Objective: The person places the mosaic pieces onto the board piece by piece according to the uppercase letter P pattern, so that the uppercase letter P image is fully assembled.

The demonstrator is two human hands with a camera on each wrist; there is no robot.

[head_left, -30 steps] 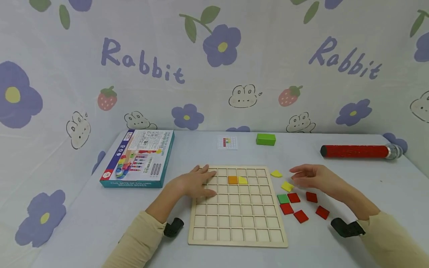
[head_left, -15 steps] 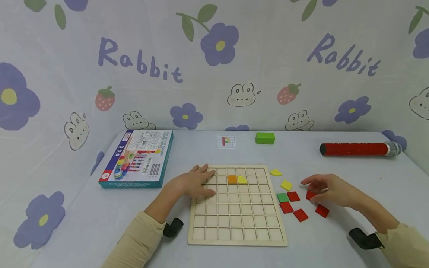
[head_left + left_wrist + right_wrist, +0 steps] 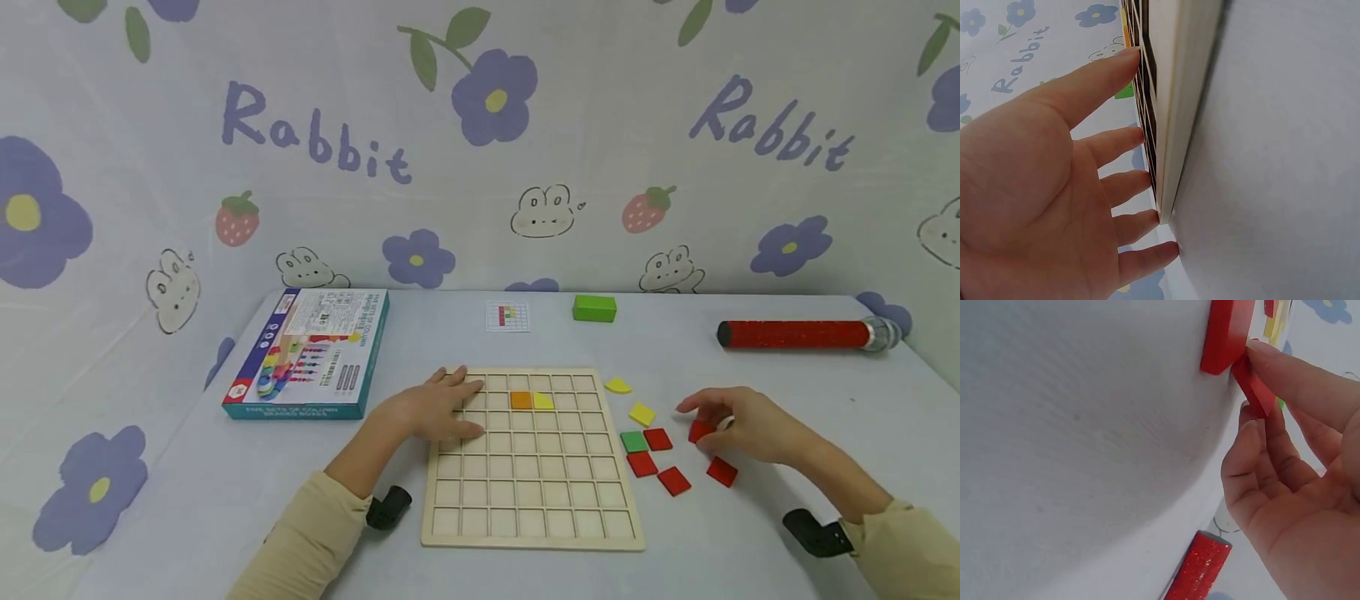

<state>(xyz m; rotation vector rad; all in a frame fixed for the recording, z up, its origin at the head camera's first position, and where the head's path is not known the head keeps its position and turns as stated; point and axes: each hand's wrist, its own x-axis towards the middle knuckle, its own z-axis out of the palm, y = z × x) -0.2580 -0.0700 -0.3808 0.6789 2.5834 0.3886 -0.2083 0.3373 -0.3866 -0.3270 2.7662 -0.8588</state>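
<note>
Fingers pinching red tile, partly covered

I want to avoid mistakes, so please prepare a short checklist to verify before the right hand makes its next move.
1. Red tile pinched by the right hand: ok.
2. Red tile fully lifted from the table: cannot tell.
3. Red tile over the board: not ok, it is beyond the board's right edge.
4. Left hand resting on the board: ok.
5. Orange piece inside a board cell: ok.
6. Patterned card unobstructed: ok.
</note>
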